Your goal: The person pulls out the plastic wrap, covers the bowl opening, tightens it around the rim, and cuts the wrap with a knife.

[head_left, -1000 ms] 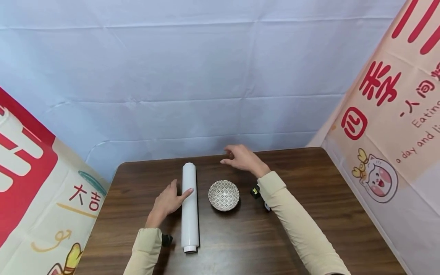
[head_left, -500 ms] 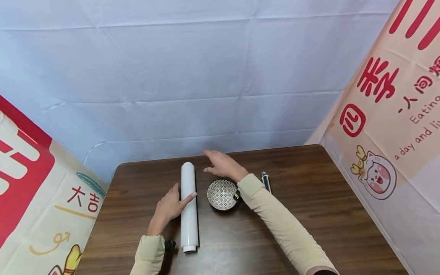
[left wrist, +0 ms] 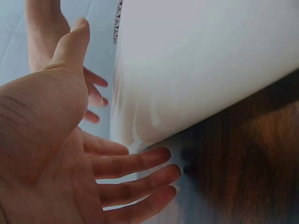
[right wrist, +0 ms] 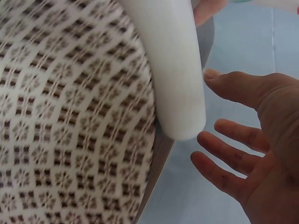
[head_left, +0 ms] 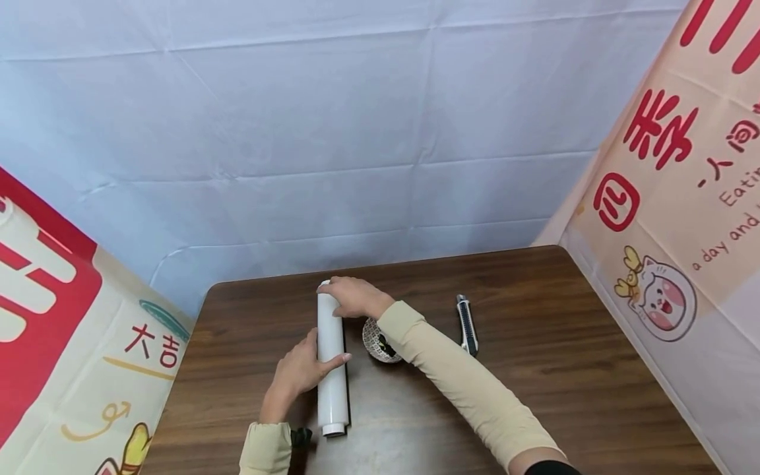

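A white roll of cling film (head_left: 333, 396) lies lengthwise on the table, its core showing at the near end. Beside its left side is my left hand (head_left: 301, 371), thumb reaching over the top; in the left wrist view the fingers (left wrist: 135, 184) are straight and spread. Over the roll's far end is my right hand (head_left: 356, 297). The right wrist view shows that hand's thumb and fingers (right wrist: 224, 156) spread around the end, with a gap to the roll (right wrist: 180, 70). A patterned bowl (head_left: 374, 342) sits right of the roll, partly hidden under my right wrist.
A utility knife (head_left: 467, 324) lies on the brown wooden table (head_left: 552, 343), right of my right forearm. A pale cloth (head_left: 297, 132) hangs behind the table's back edge. Printed cloths hang at the left and right (head_left: 665, 264).
My right hand has moved left and nearer, from behind the bowl to the roll's far end. The forearm now overlaps the bowl and uncovers the utility knife. My left hand stays beside the roll.
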A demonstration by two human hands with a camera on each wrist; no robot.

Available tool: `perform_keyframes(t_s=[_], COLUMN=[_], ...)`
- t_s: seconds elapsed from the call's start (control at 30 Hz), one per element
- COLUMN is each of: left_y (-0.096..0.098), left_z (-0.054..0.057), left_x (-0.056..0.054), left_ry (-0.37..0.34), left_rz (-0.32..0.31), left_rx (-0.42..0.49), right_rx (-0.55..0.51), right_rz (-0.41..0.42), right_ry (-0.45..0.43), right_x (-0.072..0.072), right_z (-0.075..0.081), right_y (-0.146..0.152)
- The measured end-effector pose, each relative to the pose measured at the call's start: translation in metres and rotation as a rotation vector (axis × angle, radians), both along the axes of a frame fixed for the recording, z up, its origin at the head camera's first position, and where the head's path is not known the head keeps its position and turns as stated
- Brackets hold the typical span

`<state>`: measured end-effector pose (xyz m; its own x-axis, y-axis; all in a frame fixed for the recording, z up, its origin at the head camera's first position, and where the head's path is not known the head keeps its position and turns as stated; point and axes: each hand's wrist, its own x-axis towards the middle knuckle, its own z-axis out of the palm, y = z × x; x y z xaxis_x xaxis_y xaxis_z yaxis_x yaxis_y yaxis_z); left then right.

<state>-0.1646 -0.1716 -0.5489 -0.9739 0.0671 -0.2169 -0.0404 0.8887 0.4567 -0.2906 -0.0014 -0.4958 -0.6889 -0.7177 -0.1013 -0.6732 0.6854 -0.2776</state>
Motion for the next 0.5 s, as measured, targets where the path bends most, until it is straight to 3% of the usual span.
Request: perform_keyframes(t_s=[0.2,0.33,0.5], left_y=[0.001,0.000,0.001], left_z=[0.002,0.003,0.001], left_x=[0.005,0.011,0.017], left_ry=[0.001,-0.044,-0.078], left_rz=[0.014,0.041,0.026], left_rx=[0.026,0.060,0.117], right_rx=[0.061,0.120,0.197], right_rz=[0.031,0.051,0.073], right_ry=[0.024,0.043,0.079], right_x=[0.004,0.007,0.008], right_z=[0.000,-0.002,-0.006], right_y=[-0.010,-0.014,-0.015])
